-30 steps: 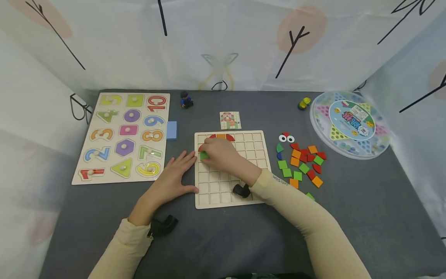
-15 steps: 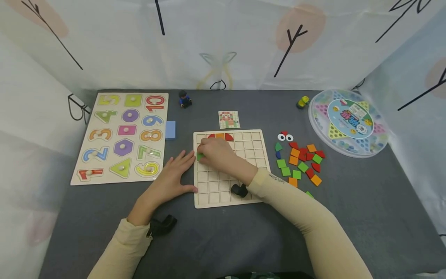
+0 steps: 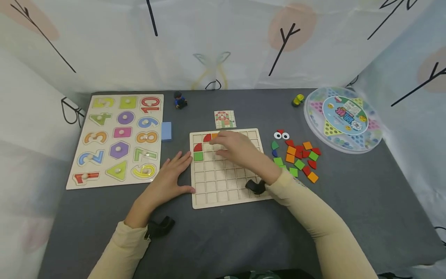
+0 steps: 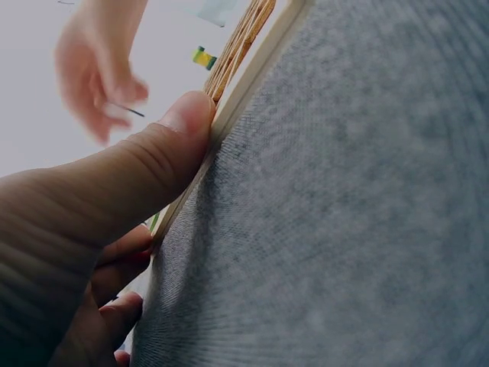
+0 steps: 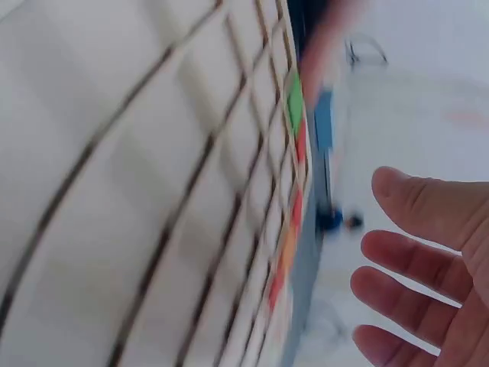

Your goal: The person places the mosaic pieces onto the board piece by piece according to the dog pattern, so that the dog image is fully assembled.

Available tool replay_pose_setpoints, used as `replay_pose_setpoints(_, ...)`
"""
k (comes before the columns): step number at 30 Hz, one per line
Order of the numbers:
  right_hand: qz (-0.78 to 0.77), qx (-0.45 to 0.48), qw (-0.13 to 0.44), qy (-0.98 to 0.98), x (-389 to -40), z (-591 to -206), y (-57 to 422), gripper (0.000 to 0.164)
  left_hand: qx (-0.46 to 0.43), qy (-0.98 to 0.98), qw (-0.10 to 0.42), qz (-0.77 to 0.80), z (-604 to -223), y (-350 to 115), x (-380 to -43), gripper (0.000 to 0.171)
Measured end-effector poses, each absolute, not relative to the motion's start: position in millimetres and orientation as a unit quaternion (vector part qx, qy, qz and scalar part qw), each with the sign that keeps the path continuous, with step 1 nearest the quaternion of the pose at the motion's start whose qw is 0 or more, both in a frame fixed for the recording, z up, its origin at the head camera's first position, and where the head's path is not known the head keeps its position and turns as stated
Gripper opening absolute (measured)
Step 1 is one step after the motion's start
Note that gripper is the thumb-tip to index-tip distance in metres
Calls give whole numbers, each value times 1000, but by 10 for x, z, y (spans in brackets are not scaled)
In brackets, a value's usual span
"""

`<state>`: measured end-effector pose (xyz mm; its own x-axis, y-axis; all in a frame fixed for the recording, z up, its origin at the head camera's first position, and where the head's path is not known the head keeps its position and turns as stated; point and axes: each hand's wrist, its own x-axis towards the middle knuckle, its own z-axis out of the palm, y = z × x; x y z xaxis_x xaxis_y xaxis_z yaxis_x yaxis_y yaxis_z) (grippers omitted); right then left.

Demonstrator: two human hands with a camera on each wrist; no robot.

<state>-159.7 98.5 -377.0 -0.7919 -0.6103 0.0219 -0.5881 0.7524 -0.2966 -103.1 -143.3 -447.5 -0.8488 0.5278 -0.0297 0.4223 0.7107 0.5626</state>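
Observation:
A wooden grid board (image 3: 209, 188) lies on the grey table. In its upper left cells sit a green square tile (image 3: 198, 156), a red rounded tile (image 3: 198, 147) above it, another red rounded tile (image 3: 207, 138) and a partly hidden orange tile (image 3: 214, 135). My left hand (image 3: 168, 176) touches the board's left edge with thumb and fingertips, fingers spread. Over the upper part of the board hovers my right hand (image 3: 240, 151). In the right wrist view the right hand's fingers (image 5: 405, 264) are relaxed and apart, with nothing between them.
Loose red, orange and green tiles (image 3: 299, 164) lie right of the board, near two eye tiles (image 3: 281, 135). A picture card (image 3: 224, 119) lies behind it. Leftward are a number puzzle (image 3: 115, 141) and blue block (image 3: 166, 131). A figurine (image 3: 180, 100), yellow-green toy (image 3: 297, 100) and round box (image 3: 343, 120) stand behind.
The right hand has let go of the green tile, now flat in its cell, and moved right over the board. The left hand stays at the board's edge.

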Motion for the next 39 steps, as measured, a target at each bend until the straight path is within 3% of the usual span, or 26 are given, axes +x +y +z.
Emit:
replay_pose_setpoints(7, -128, -209, 22, 969, -1514, -3757, 1964, 28, 254, 922, 97, 276, -4471, -1426, -1032, 100)
replay_pose_setpoints(14, -128, -127, 55, 982, -1343, -3877, 2571, 27, 255, 921, 97, 279, -4447, -1427, -1027, 99)
replay_pose_setpoints(28, -156, -172, 38, 972, -1334, -4030, 2641, 29, 254, 919, 102, 284, -4461, -1405, -1042, 100)
replay_pose_setpoints(39, -144, -117, 57, 981, -1353, -4015, 2693, 26, 249, 922, 107, 277, -4442, -1427, -1041, 100)
